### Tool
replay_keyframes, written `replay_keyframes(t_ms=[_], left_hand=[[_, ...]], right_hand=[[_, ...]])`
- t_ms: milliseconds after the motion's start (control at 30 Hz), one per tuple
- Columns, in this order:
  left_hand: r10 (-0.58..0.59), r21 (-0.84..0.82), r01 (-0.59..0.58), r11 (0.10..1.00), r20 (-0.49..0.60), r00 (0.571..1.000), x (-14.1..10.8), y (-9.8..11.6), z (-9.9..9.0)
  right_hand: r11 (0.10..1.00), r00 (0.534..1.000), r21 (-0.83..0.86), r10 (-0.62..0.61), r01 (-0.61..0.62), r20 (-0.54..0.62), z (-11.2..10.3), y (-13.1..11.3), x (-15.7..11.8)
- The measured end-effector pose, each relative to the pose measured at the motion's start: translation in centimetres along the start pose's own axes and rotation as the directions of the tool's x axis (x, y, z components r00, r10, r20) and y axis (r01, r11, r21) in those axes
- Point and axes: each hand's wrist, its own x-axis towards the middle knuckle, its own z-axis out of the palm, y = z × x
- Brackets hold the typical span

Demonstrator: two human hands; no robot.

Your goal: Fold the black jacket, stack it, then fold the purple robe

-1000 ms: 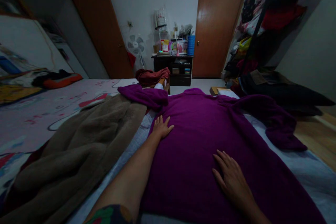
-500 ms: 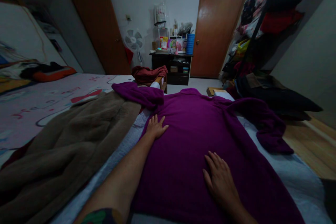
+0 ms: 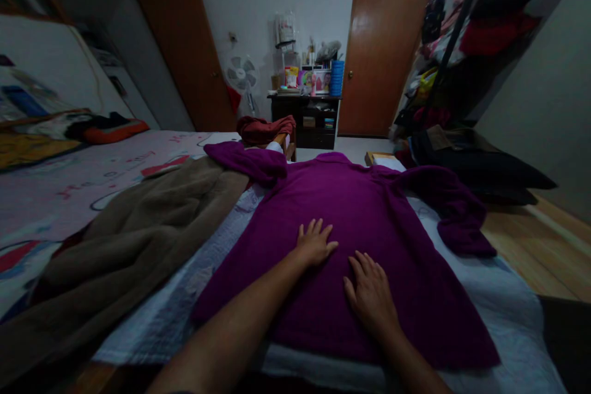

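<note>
A purple long-sleeved garment [image 3: 341, 197] lies spread out, its collar toward the far side and its sleeves out to both sides. My left hand [image 3: 316, 242] rests on its middle with the fingers spread, holding nothing. Just to the right and slightly nearer, my right hand [image 3: 369, 286] lies on the same cloth, fingers apart and also holding nothing. Under the garment is a light blue-white cover [image 3: 498, 301]. A brown fleecy garment [image 3: 152, 228] lies rumpled along the left side.
A pink printed bedspread [image 3: 111, 166] stretches at the left. Beyond the purple collar are a reddish cloth [image 3: 265, 129], a fan [image 3: 242, 74] and a dark cabinet [image 3: 305, 123]. Dark folded items [image 3: 484, 163] are stacked at the right, below hanging bags [image 3: 498, 34].
My left hand has moved right, from the garment's left edge to its middle. My right hand has shifted slightly left. The view has shifted, and the garment's near hem now shows.
</note>
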Motion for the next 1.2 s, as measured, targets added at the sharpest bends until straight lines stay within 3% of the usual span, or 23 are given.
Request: replay_keyframes(t_ms=[100,267,433,600,800,900,1100,1200], left_hand=[[-0.060,0.048,0.061,0.997,-0.013,0.998,-2.7,1.0,0.9],[-0.101,0.098,0.108,0.989,-0.080,0.992,-6.0,-0.6,2.5],[-0.027,0.113,0.058,0.992,-0.258,0.966,-7.2,-1.6,4.1],[-0.026,0.072,0.050,0.996,-0.296,0.955,-7.6,-1.4,4.1],[-0.037,0.057,0.056,0.997,-0.299,0.953,-7.6,-1.3,3.8],[-0.036,0.049,0.052,0.997,-0.292,0.956,-7.6,-1.3,3.8],[-0.051,0.002,0.053,0.999,-0.261,0.964,-7.9,-1.0,3.2],[0.042,-0.111,-0.064,0.992,-0.197,0.980,-9.3,-0.2,2.4]], right_hand=[[1.000,1.000,0.023,0.009,-0.010,0.019,-0.3,-0.1,0.1],[0.999,0.999,0.042,0.032,-0.034,0.043,-0.9,-0.3,0.1],[0.998,0.997,0.057,0.038,-0.041,0.064,-1.0,-0.1,0.1],[0.988,0.993,0.128,0.081,-0.092,0.084,-0.5,-1.2,0.4],[0.971,0.969,0.211,-0.156,0.115,0.190,-0.7,-3.6,0.4],[0.987,0.965,0.137,-0.118,0.088,0.236,-1.2,-2.2,0.2],[1.000,0.980,0.008,0.013,-0.014,0.197,-1.3,1.6,-0.1],[1.000,0.984,0.002,0.008,-0.009,0.180,-1.1,1.7,-0.2]])
